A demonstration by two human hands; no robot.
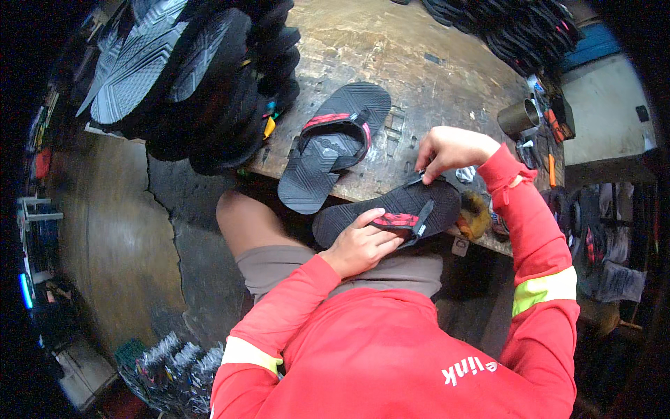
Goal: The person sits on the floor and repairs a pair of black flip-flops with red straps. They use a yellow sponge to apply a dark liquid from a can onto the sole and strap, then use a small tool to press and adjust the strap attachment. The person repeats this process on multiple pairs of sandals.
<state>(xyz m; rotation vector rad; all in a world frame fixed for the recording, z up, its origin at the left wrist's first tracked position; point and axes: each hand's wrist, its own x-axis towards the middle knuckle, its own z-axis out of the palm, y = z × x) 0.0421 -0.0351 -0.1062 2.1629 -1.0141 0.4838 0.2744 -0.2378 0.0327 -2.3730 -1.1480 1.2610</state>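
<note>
A black sandal [443,202] with a red-patterned strap lies tilted across my lap at the bench's near edge. My left hand [366,244] is closed on its near side, fingers over the red strap and the sole edge. At the sandal's far edge my right hand [450,155] pinches something small and dark beside the strap; its kind cannot be made out. Beyond, on the worn wooden bench [356,42], rests another black sandal [307,183] with red-trimmed straps, its sole pointing toward me.
A tall pile of black soles [209,91] stands at the left, with more footwear [502,28] heaped at the far right. A metal can [518,119], an orange-handled tool [551,170] and a yellowish-brown wad [474,216] sit along the bench's right side.
</note>
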